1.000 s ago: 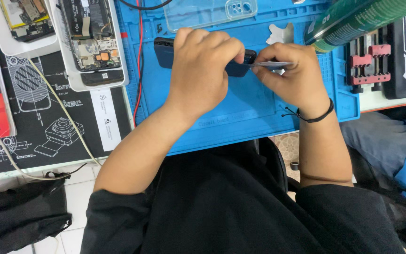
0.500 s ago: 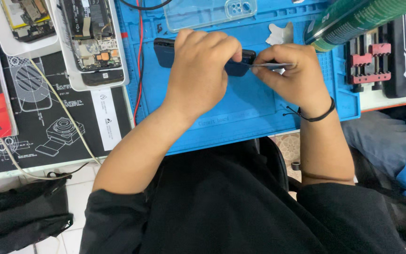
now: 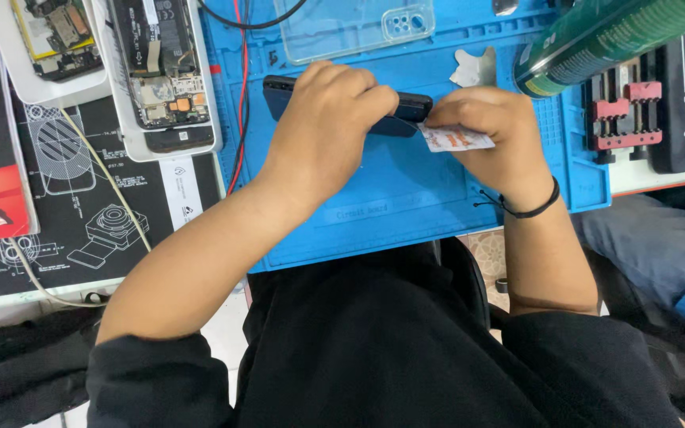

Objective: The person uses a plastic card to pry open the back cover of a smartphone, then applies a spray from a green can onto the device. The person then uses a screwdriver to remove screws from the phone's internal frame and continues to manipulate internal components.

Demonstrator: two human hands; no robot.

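Head view: the left hand [image 3: 323,127] has its grip clamped over a dark phone [image 3: 406,107] lying on the blue mat [image 3: 390,206] at 12 o'clock. At the phone's 3 o'clock end, the right hand [image 3: 493,131] pinches a thin white card [image 3: 457,140] against its edge; 2 opened phones [image 3: 164,71] lie on the worktop at 10 o'clock.

Blue mat [image 3: 406,214]: near half bare, open passage in from the near edge between the two forearms. Far side tight: clear phone case [image 3: 350,28] lies just beyond the dark phone [image 3: 342,99], red and black wires [image 3: 239,87] run along the mat's left edge. Right: green can [image 3: 612,36] lies tilted over the far right corner, red clamp jig [image 3: 624,115] just beside the mat edge. Left: two opened phones [image 3: 160,71] close to the mat, pale cable [image 3: 105,182] trailing nearer.
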